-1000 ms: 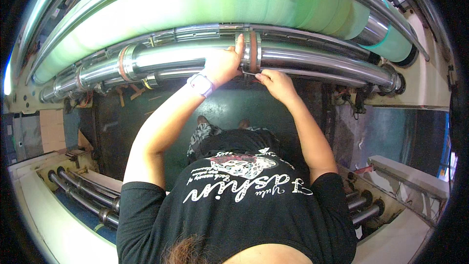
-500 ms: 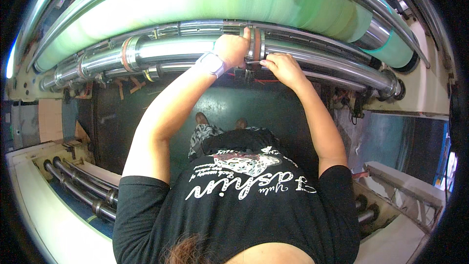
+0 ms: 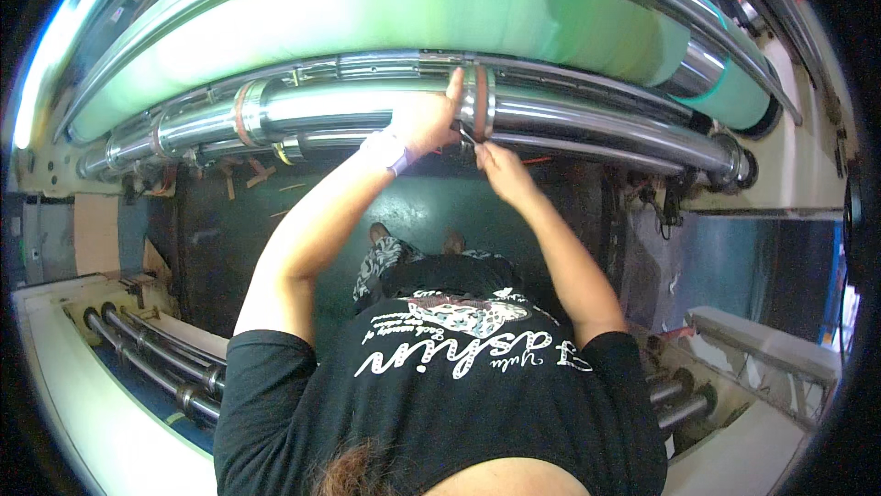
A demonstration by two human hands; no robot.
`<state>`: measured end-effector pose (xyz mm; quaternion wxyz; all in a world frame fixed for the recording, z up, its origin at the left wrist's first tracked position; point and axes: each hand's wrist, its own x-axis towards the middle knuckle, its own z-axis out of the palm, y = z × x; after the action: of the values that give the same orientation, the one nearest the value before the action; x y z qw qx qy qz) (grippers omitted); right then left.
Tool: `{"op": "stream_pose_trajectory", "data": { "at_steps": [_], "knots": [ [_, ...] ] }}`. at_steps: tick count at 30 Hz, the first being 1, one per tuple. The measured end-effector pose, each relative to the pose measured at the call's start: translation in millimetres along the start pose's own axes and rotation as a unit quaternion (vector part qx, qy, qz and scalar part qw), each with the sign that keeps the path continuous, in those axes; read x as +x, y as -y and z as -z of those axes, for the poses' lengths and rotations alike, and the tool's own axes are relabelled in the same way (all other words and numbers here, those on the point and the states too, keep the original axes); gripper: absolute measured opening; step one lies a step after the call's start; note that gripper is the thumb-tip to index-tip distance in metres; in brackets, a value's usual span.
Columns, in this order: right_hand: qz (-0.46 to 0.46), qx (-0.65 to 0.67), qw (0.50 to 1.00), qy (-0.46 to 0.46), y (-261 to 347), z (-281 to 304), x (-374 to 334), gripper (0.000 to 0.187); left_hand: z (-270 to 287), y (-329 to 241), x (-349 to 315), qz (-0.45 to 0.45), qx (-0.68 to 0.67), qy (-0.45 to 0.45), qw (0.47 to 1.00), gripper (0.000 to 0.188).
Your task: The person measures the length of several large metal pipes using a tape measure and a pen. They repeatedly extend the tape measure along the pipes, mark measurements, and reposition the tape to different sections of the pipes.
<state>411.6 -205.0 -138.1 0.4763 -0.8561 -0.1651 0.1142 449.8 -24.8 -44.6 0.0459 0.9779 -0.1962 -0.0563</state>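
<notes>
Overhead, at the upper centre of the frame, the left hand [image 3: 424,118] is gripping the chrome roller [image 3: 367,109] beside the brown collar ring [image 3: 479,103], fingers curled round it; the right hand [image 3: 500,170] is reaching just below the ring, fingers closed on a small dark tool [image 3: 466,137]; a green roll [image 3: 385,19] is lying above.

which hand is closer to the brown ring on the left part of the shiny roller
Left. The left hand rests on the roller to the right of that ring; the right hand is lower and further right.
</notes>
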Motion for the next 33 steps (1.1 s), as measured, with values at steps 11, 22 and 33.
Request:
{"op": "stream_pose_trajectory", "data": {
  "at_steps": [11, 22, 33],
  "knots": [
    [-0.022, 0.741, 0.658, -0.133, 92, -133, 49, 0.03, -79, 76, -201, 0.183, -0.22, -0.128, 0.95, 0.044],
    [-0.033, 0.336, 0.937, -0.088, 161, -55, 63, 0.013, -99, 185, -276, 0.241, -0.313, -0.082, 0.915, 0.032],
    [-0.062, -0.341, 0.938, -0.012, 108, 25, 3, 0.026, -123, 207, -258, 0.174, -0.328, 0.027, 0.928, 0.034]
  ]
}}
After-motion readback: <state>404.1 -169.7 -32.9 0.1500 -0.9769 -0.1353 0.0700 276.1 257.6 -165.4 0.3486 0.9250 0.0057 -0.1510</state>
